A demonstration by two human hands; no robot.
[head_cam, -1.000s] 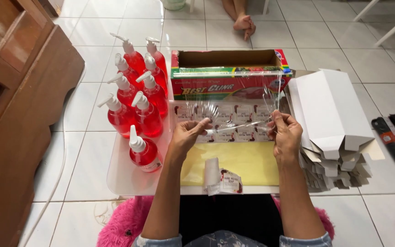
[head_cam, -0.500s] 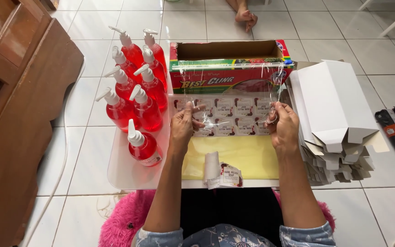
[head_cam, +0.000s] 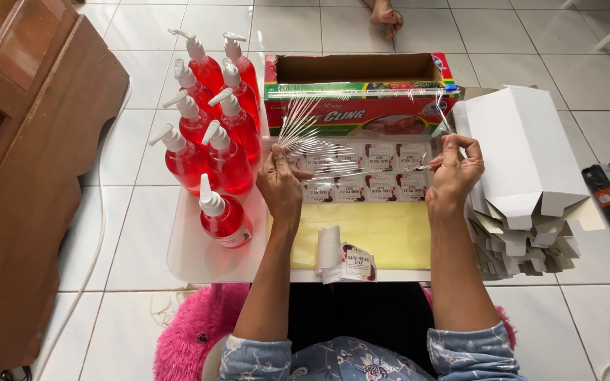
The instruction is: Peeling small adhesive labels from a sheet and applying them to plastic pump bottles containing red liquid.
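A low white table [head_cam: 199, 261] stood on the pale tiled floor [head_cam: 135, 141]. On it lay red pump bottles [head_cam: 210, 134], an open cling-film box [head_cam: 358, 88], a sheet of labels [head_cam: 368, 173] over a yellow sheet [head_cam: 390, 236], and a small label roll [head_cam: 344, 257]. Flat white cartons [head_cam: 524, 176] were stacked at its right edge.

There is only one view, from a camera on the person's head. It looks steeply down and forward, from near, over the forearms onto the low white table [head_cam: 199, 261]. The tiled floor [head_cam: 531, 28] fills the upper part of the picture.
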